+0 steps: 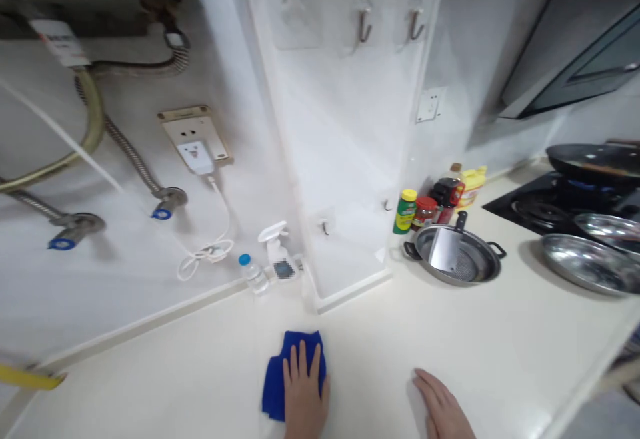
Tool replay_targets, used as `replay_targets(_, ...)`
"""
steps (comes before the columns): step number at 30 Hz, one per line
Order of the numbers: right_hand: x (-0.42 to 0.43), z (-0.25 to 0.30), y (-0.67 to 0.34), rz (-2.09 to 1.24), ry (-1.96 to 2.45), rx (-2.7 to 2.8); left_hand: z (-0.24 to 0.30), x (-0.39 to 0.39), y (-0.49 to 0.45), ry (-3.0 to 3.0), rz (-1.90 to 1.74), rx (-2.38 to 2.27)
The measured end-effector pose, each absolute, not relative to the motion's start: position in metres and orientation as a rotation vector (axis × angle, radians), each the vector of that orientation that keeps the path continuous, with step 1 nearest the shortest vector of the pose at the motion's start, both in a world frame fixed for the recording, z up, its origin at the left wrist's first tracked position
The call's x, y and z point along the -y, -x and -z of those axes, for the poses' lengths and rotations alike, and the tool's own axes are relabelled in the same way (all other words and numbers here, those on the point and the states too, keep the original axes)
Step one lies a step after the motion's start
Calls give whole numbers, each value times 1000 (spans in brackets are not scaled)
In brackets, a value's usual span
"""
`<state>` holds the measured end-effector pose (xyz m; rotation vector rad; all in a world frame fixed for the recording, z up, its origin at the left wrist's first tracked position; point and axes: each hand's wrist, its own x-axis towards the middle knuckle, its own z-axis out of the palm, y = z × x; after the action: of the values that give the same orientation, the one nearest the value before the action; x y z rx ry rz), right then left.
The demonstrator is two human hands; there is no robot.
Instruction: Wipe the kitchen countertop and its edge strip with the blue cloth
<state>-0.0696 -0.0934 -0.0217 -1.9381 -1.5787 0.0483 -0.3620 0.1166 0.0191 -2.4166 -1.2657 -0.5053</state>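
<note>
My left hand lies flat on a folded blue cloth, fingers spread and pressing it to the white countertop. Part of the cloth is hidden under the palm. My right hand rests on the counter to the right, its fingers stretched out close together with nothing in them. Behind the cloth, against the wall, stand a small clear bottle with a blue cap and a white spray bottle.
A wall pillar with hooks juts out ahead. To its right stand a pan holding a cleaver, several seasoning containers, metal dishes and a stove with a wok. A charger cable hangs at left.
</note>
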Motion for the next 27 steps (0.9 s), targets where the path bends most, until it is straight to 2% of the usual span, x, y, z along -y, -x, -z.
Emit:
replay_targets(3,89,10,75,-58,1866,1474,-21,-73,318,2551,497,1185)
replay_targets(7,88,-12,79,-234,1731,963,-23,-21,264,2823,454,1030)
replay_targets(10,96,-23,69,-235,1704,774,-21,10,229,3060,402,868)
replay_targets(17,146,-10,12,-202,1707,555,8,54,144,3403,316,265)
replay_targets(21,175,8,-10,-169,1768,655,9,55,106,3449,365,12)
replay_targets(27,184,23,-12,42,1792,826,12,43,88,3466,415,-47)
